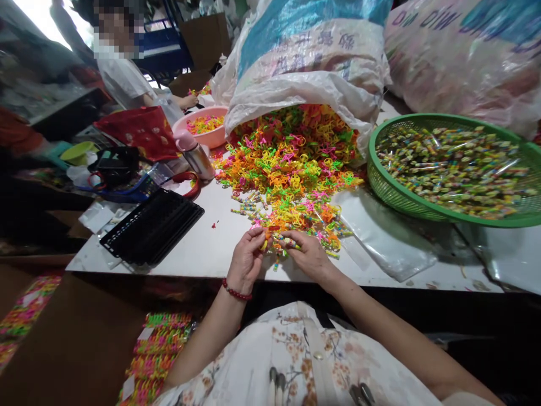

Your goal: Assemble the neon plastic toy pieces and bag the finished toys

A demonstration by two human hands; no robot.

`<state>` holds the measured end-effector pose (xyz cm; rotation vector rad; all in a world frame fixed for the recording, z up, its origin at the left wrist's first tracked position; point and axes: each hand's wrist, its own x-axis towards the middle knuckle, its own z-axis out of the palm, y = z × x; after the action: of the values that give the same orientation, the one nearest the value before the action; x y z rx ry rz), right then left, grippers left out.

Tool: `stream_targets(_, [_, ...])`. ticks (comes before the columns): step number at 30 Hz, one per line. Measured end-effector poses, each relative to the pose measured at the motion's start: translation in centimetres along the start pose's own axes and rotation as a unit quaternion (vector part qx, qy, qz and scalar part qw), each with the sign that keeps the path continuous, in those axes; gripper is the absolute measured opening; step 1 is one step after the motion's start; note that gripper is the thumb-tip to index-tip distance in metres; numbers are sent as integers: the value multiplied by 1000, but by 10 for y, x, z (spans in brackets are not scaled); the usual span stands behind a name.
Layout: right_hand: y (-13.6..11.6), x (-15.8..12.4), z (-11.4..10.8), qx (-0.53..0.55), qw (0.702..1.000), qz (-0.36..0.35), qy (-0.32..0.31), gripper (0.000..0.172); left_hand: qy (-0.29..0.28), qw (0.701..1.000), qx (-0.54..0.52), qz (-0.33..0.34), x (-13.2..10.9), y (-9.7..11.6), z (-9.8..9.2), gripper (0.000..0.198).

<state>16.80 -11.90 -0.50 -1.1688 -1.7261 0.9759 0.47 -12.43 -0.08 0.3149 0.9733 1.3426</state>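
Note:
My left hand (248, 255) is closed in a pinch on a small orange plastic piece (267, 235) at the table's front edge. Close beside it, my right hand (311, 258) pinches a thin, colourfully patterned stick (291, 242). The two hands' fingertips nearly meet; whether the pieces touch is hard to see. Just beyond them spreads a heap of small plastic pieces (291, 169) in yellow, orange, green and pink, spilling from a large woven sack (313, 51). Several more patterned sticks (249, 206) lie along the heap's near edge.
A green basket (380, 175) full of patterned sticks stands right, with clear plastic bags (384, 237) before it. Left are black trays (152, 228), a bottle (196, 155) and a pink basin (180, 124). Another person (127, 79) sits behind. Packed bags (154, 361) lie below the table.

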Motion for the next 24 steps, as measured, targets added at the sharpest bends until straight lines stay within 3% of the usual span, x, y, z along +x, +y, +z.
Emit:
stream_targets(4, [7, -4, 0, -62, 998, -27, 7, 24, -37, 998, 27, -46, -5, 3, 3, 31])
stream_targets(8, [11, -6, -1, -89, 994, -62, -3, 29, -49, 996, 42, -57, -5, 0, 3, 25])
stream_targets(16, [5, -12, 2, -72, 994, -74, -23, 42, -28, 994, 101, 23, -9, -7, 5, 31])
stream_targets(24, [9, -14, 4, -59, 996, -66, 1, 39, -16, 992, 120, 26, -11, -9, 13, 36])
